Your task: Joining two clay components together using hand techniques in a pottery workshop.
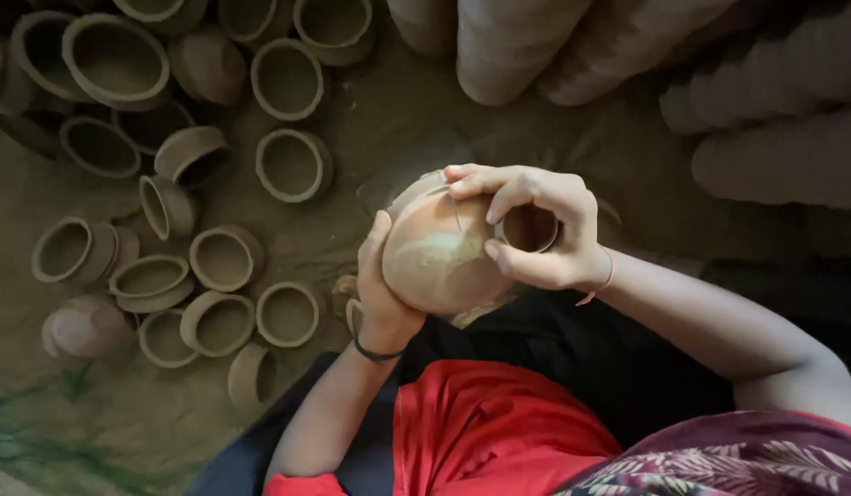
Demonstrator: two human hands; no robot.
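Clay pot (439, 253) between both hands

L hand (381, 285) cups clay pot (439, 253) from below, R hand (540, 230) grips its neck w/ fingers on rim; small clay cups (223, 257) strewn on dirt floor (388, 129) toward left edge.

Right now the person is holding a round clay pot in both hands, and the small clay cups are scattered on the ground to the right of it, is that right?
Not quite. The head view shows both hands, left and right, holding the round clay pot, but the small clay cups lie scattered on the ground to its left, not its right.
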